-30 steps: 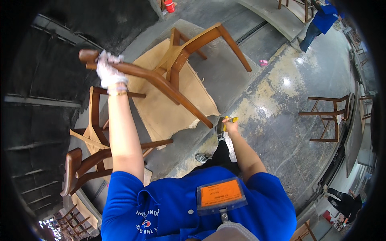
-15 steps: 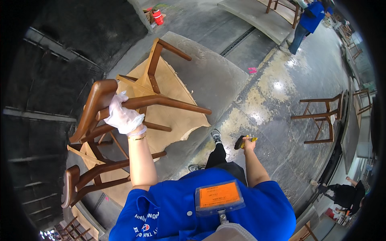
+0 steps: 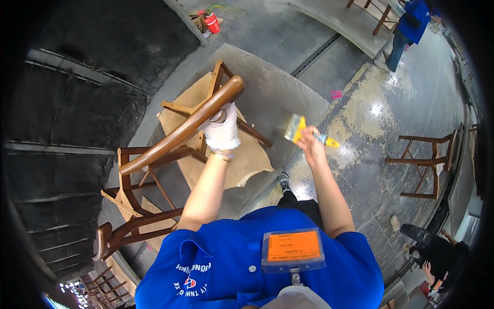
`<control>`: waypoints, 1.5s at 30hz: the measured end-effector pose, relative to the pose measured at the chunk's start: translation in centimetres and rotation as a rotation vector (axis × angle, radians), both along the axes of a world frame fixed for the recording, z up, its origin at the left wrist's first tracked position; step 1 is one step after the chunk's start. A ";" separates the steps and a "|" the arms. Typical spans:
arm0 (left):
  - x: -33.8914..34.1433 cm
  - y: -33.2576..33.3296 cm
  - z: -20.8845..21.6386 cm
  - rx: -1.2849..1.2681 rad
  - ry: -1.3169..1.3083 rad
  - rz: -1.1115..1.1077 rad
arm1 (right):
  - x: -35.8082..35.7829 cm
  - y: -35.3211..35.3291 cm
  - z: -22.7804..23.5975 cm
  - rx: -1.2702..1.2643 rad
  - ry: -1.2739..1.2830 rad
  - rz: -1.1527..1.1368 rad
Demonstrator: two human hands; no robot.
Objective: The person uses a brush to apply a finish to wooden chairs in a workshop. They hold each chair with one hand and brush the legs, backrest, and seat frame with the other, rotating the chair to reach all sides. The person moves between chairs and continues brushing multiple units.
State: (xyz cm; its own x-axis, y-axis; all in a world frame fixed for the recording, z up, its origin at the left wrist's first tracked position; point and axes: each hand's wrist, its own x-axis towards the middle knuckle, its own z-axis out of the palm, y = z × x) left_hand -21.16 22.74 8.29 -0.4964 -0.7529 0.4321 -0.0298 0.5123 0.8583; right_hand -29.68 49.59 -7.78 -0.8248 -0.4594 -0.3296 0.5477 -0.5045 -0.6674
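Note:
My left hand (image 3: 222, 131), in a white glove, grips a brown wooden chair frame by a part just under its long curved rail (image 3: 190, 121). The chair frame is tilted, its rail slanting from upper right to lower left. Between the fingers of my bare right hand (image 3: 313, 148) is a flat brush (image 3: 295, 129) with a yellow handle, held up to the right of the chair and apart from it. A second brown chair frame (image 3: 146, 219) stands close by at the lower left. The glove hides part of the gripped wood.
Brown cardboard (image 3: 247, 167) lies beneath the chair on a grey board (image 3: 267, 77). Another chair frame (image 3: 422, 162) stands at the right. A red bucket (image 3: 212, 23) is at the back. One person in blue (image 3: 406, 31) stands far right; another in black (image 3: 442, 257) is lower right.
My left hand has moved right with the chair, whose rail has swung to a new slant. My right hand has raised the brush from low beside my leg, forward and slightly left.

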 end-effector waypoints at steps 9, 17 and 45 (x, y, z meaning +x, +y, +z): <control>16.5 -0.5 -7.7 0.332 -0.192 0.214 | 3.0 -12.0 9.0 -0.511 -0.268 0.172; 19.7 -10.1 -1.3 0.078 -0.171 0.011 | 4.4 -11.2 8.1 -0.689 0.003 0.143; 12.7 -17.0 14.5 0.501 0.215 0.237 | 8.8 -15.1 -2.6 0.728 0.280 -0.405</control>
State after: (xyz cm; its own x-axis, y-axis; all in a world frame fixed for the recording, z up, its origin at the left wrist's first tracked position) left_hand -8.50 5.77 22.75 -0.2304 -0.9707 0.0675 0.1070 0.0437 0.9933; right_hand -20.92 34.47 -10.40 -0.9733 0.1319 -0.1878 0.1866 -0.0218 -0.9822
